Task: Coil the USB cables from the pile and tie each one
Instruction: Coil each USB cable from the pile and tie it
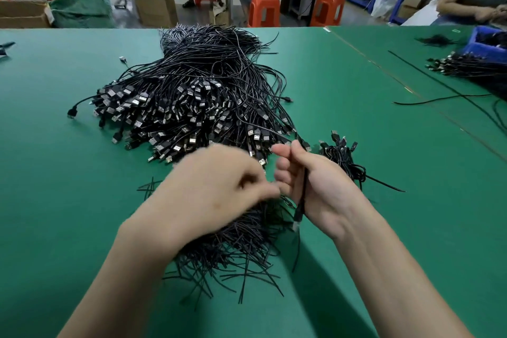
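- Thin black USB cable (303, 189): held over the near middle of the table, just on the near side of the pile. Looks light, limp and a little springy, so likely to slip through a loose hold.
- Probably best taken close behind the plug, where the moulded end gives something firm to pinch, with the soft cord left free for looping.
- Long axis runs near to far. Plug end hangs below the palm toward the near edge; free length climbs past the fingertips toward the pile.
- Right hand (315, 186): curled round that cable, fingers and thumb closed on it.
- Left hand (216, 186): blurred, fingers bent, just left of the right hand. Cannot tell whether anything is pinched.
- Under both hands: heap of short black wire ties (233, 250), fanning out toward the near edge.
- Beyond the hands: big pile of black USB cables (192, 96), metal plugs mostly facing near and left, cords trailing far.
- Just right of the right hand: small bunch of coiled black cables (343, 156), lying flat.
- Beneath everything: green table mat (68, 200).
- Far right: blue plastic bin (482, 44). Past the far edge: orange plastic stools (264, 9).
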